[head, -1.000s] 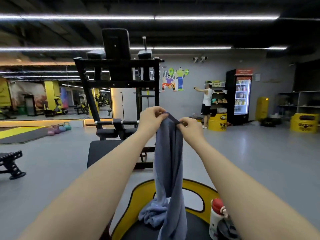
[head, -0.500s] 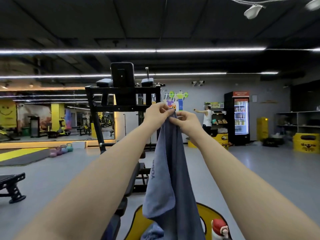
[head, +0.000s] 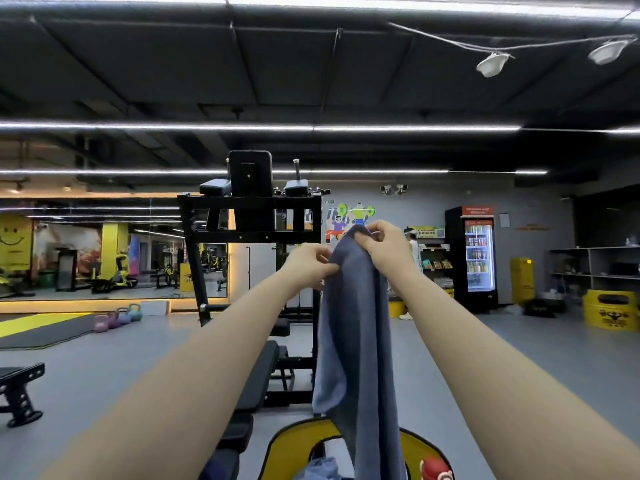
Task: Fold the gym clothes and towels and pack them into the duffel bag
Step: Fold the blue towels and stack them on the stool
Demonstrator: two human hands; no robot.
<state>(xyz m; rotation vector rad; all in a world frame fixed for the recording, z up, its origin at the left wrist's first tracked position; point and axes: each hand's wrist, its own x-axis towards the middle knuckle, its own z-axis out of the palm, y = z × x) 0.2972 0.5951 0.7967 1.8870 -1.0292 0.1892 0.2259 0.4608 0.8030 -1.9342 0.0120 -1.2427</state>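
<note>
A long grey-blue towel [head: 356, 341] hangs straight down in front of me, held up at arm's length. My right hand [head: 384, 242] pinches its top corner. My left hand [head: 308, 268] pinches the towel's left edge a little lower. The towel's lower end drops out of view at the bottom edge. Beneath it sits a yellow and black bench edge [head: 294, 445], with a bit of light blue cloth [head: 318, 469] lying on it. No duffel bag shows in this view.
A black weight bench and rack [head: 252, 237] stand straight ahead. A red-capped bottle [head: 434, 469] sits at the lower right. Kettlebells [head: 117, 317] line the floor at left, another bench [head: 17, 389] at far left. A person [head: 414, 258] stands by a drinks fridge [head: 478, 258].
My view has tilted upward and the towel has been lifted higher. My left hand has slid down from the top corner onto the towel's left edge, while the right keeps the top.
</note>
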